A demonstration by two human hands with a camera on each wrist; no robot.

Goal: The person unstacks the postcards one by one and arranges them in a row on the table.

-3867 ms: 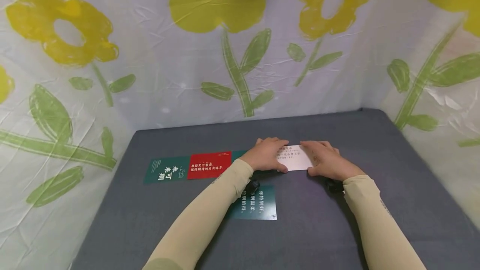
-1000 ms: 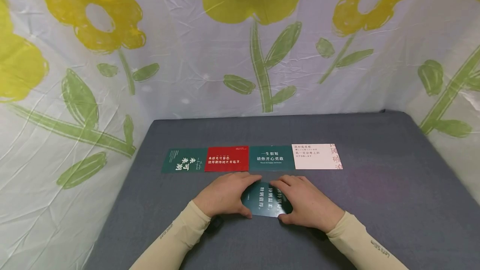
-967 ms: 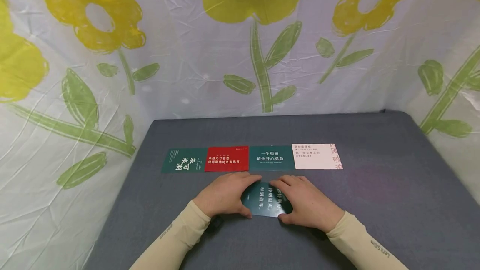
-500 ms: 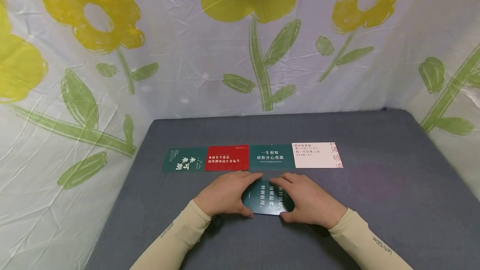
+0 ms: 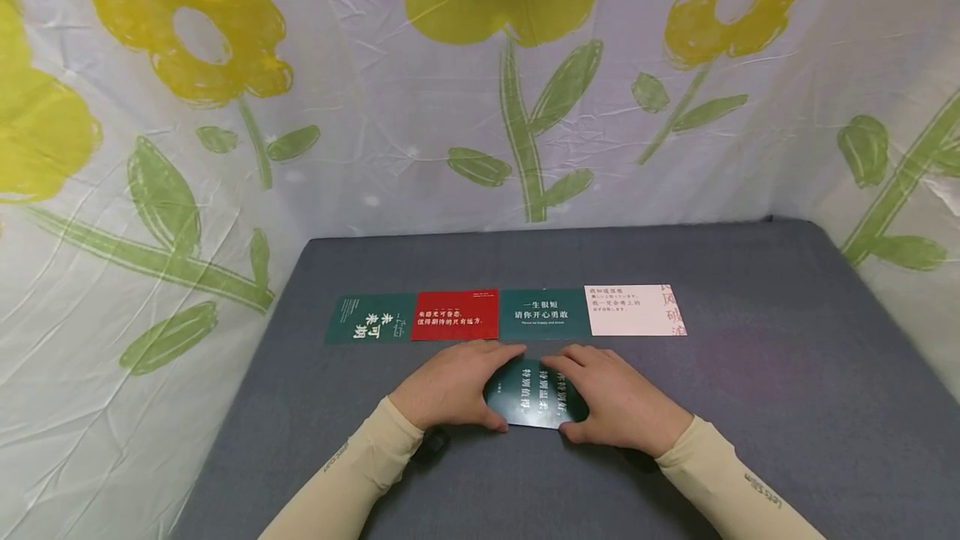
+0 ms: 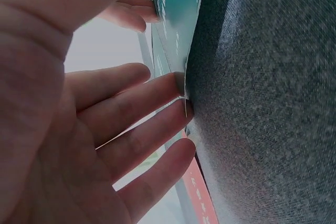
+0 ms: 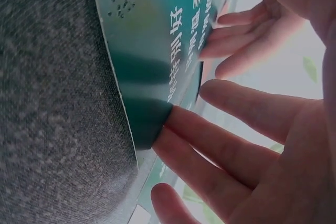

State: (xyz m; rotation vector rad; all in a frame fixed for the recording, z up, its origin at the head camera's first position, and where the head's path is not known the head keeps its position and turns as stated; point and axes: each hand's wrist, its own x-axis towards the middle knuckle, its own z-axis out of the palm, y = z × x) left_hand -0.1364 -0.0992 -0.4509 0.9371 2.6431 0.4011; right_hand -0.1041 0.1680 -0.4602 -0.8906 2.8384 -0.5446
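A green card with white lettering (image 5: 534,394) lies near the middle of the grey table. My left hand (image 5: 453,387) holds its left end, thumb at the near edge and fingers at the far edge. At the right end, my right hand (image 5: 618,398) grips it the same way. The left wrist view shows left fingertips (image 6: 181,85) touching the card's edge (image 6: 184,30). In the right wrist view, two fingertips (image 7: 164,135) meet a corner of the green card (image 7: 139,72). The card's ends are partly hidden under the hands.
Beyond the hands lies a row of cards, side by side: a green one (image 5: 367,319), a red one (image 5: 454,315), another green one (image 5: 544,314) and a white one (image 5: 634,311). A flower-printed curtain (image 5: 360,148) hangs behind the grey table (image 5: 772,440).
Earlier both hands were at the white card; it now lies at the row's right end, released. The hands came back toward me and took hold of the near green card. Since then they have barely moved.
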